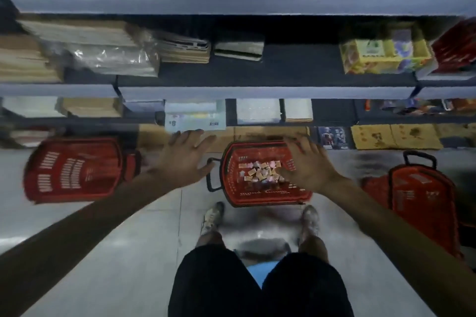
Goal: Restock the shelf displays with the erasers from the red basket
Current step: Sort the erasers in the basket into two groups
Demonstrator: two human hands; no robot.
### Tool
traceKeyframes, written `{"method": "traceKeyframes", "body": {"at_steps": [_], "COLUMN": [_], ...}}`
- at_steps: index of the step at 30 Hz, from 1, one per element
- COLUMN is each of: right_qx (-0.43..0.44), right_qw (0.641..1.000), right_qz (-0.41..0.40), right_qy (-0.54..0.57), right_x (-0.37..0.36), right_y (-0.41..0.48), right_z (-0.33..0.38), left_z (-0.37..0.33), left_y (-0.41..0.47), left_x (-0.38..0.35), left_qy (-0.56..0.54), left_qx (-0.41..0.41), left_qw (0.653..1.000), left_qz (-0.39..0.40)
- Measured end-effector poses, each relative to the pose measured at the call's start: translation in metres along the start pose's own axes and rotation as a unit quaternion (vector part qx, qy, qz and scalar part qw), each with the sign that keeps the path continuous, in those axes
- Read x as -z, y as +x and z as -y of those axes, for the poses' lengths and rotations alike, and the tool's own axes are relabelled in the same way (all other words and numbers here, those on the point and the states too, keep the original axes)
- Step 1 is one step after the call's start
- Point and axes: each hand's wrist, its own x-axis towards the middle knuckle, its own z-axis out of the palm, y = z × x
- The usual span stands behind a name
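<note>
A red basket [231, 188] with black handles stands on the floor in front of my feet, below the shelves. Several small wrapped erasers [260, 171] in pink and orange lie in a heap on its bottom. My right hand [307, 162] is spread, fingers straight, above the basket's right side and holds nothing. My left hand [184, 156] is spread the same way, left of the basket, above the floor near the lowest shelf edge, also with nothing in it. The picture is blurred by motion.
Grey shelves [257, 91] carry paper stacks, plastic-wrapped packs and a yellow box [386, 56]. A white box [194, 114] sits on a lower shelf. Another red basket [74, 168] lies at the left, a third [422, 198] at the right. Pale tiled floor spreads around my shoes.
</note>
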Motion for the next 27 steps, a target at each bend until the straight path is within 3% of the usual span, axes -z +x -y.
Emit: {"method": "traceKeyframes", "body": {"at_steps": [4,10,17,21,27], "right_qx": [0.076,0.082,0.038,0.053,0.081], "right_qw": [0.997,0.996,0.997,0.997,0.996], "right_qz": [-0.011,0.002,0.028,0.037,-0.012], "right_qy": [0.014,0.027,0.066,0.044,0.037], "right_x": [-0.029,-0.126,-0.291,-0.385,-0.482], "right_y": [0.034,0.081,0.13,0.171,0.198], "right_z": [-0.049,-0.115,-0.152,-0.175,-0.203], "left_z": [-0.042,-0.106,-0.134,-0.129,-0.107], "left_y": [0.008,0.039,0.111,0.156,0.19], "left_x": [-0.039,-0.135,-0.298,-0.394,-0.509], "left_qy": [-0.004,-0.053,-0.041,-0.031,0.003], "left_qx": [0.106,0.175,0.105,0.091,0.061], "left_qw": [0.994,0.983,0.991,0.995,0.997], "left_qz": [0.006,0.036,0.072,0.034,-0.043]}}
